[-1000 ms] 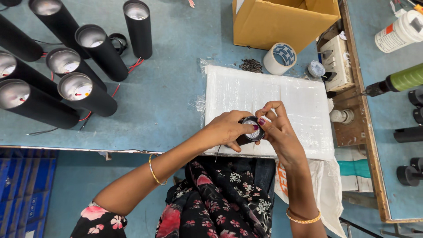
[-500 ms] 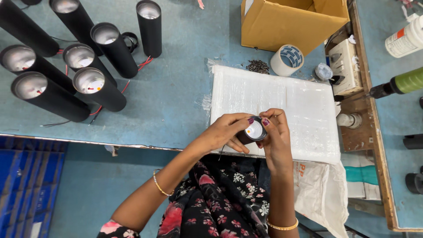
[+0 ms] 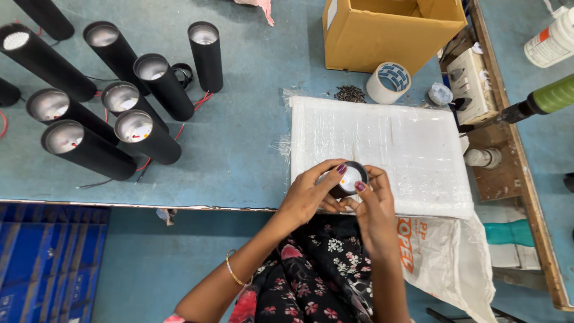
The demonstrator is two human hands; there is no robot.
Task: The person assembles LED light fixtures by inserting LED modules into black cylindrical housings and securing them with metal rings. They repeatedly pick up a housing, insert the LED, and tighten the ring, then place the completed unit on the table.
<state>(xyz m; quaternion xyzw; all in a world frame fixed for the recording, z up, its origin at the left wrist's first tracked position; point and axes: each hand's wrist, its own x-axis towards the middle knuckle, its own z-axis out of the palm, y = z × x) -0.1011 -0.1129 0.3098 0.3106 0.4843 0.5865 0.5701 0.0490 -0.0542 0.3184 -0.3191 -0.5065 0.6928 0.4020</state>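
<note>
- Head view: both hands meet at the near edge of the counter (image 3: 239, 155), over the white foam pad (image 3: 406, 149) wrapped in clear film.
- The left hand (image 3: 308, 197) has its grip pinched round the side of a small black round fitting (image 3: 350, 178) with a pale disc in its open face; the thumb lies across the rim.
- The right hand (image 3: 373, 206) closes on the same fitting from the near side, one fingertip pressed on its edge. So both grips are pinching one thing, held just above the pad.
- My read: this is a fitting step, seating or turning the pale disc into the black ring. Whether it is fully seated, I cannot tell.
- The next move looks to call for steady, even finger pressure round the rim, with the ring kept level.
- To the left, well apart, black tubes (image 3: 149, 134) stand on end, red wires trailing beside them.
- Farther back: a cardboard box (image 3: 391, 33), a roll of tape (image 3: 388, 82), and a small heap of dark screws (image 3: 350, 93).
</note>
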